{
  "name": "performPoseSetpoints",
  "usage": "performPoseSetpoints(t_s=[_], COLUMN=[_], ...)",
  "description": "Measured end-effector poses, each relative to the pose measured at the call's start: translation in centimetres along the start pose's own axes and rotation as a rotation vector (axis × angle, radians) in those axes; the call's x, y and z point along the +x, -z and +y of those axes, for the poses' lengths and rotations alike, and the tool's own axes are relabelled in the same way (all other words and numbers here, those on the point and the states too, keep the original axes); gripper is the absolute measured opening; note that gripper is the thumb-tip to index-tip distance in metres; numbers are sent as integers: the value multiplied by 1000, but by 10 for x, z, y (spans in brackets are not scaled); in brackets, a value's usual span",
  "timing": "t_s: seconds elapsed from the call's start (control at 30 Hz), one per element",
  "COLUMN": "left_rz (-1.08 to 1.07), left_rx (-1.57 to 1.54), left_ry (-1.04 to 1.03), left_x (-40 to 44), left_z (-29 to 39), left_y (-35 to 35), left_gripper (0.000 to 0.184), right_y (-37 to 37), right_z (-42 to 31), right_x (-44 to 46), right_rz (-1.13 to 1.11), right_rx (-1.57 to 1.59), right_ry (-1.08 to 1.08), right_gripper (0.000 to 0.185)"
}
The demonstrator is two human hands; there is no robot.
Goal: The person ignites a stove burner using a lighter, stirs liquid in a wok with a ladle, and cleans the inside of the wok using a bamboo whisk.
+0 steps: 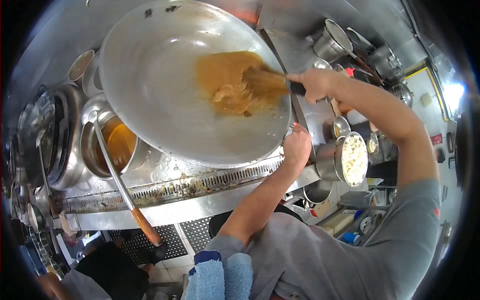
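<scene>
A big metal wok [150,90] is tilted over the stove, with brown liquid [220,75] pooled on its right side. My right hand [315,85] is closed round the dark end of a brush [265,82], whose bristles are smeared by motion and touch the liquid. At the wok's lower right rim is my left hand [297,145], closed on the wok's edge or handle; the fingers partly hide the grip.
To the left, a pot [90,150] of brown liquid holds a ladle [117,180] with a wooden handle jutting over the counter edge [175,212]. A container of pale chopped pieces [354,159] stands right. Another person's dark-clothed part [112,270] shows lower left.
</scene>
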State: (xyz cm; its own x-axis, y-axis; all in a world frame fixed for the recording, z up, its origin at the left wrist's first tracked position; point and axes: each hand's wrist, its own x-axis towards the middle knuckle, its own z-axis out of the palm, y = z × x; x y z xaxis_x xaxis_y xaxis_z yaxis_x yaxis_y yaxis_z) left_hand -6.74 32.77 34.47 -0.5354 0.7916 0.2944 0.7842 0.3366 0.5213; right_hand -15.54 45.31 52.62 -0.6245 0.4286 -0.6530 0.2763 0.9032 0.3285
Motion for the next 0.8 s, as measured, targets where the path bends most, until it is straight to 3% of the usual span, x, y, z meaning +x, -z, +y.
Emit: performPoseSetpoints(t_s=[0.03, 0.1, 0.17, 0.23, 0.3, 0.47, 0.63, 0.77, 0.8], left_rz=[-9, -33, -13, -20, -43, -88, 11, 82, 24], left_rx=[20, 56, 56, 49, 23, 25, 74, 77, 44], left_ry=[-5, -17, -27, -36, -59, -39, -15, -32, -67], left_x=[-1, -6, -10, -13, -8, -3, -9, -12, -11], left_z=[-3, -5, -11, -19, -23, -22, -15, -16, -18], left_y=[-2, -4, -3, -2, -1, 0, 15, 17, 18], left_gripper=[42, 43, 43, 42, 40, 38, 34, 33, 32], right_y=[10, 28, 15, 52, 44, 44, 34, 14, 12], right_z=[-2, -17, -19, -71, -81, -113, -120, -109, -107], right_x=[13, 38, 105, 59, 83, 65, 27, -7, -29], right_rz=[73, 164, 448, 216, 192, 107, 23, -175, -179], right_rx=[-107, 62, 94, 512, 663, 699, 613, 503, 502], right_ry=[-37, -130, -24, -84, 4, 156, 261, 308, 215], right_gripper=[99, 92, 82, 68, 65, 65, 68, 83, 96])
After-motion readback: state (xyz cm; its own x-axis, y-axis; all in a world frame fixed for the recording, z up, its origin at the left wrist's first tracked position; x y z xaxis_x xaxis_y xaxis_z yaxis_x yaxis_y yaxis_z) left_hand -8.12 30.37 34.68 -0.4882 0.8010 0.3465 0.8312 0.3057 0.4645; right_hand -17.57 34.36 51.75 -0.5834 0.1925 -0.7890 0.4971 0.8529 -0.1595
